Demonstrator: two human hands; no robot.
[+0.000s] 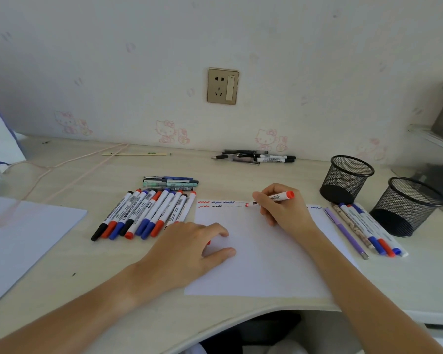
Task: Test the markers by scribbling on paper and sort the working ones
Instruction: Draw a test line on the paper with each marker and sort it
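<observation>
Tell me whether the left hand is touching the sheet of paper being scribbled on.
Touching. The head view shows the left hand lying flat on the paper, fingers and thumb spread over its left part, holding it down.

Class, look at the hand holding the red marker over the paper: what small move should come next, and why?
Probably a short scribble. The right hand grips the red marker with its tip at the paper, just past the last faint squiggle in the second row of test marks. The left hand rests on the sheet. No fresh red line shows at the tip yet.
</observation>
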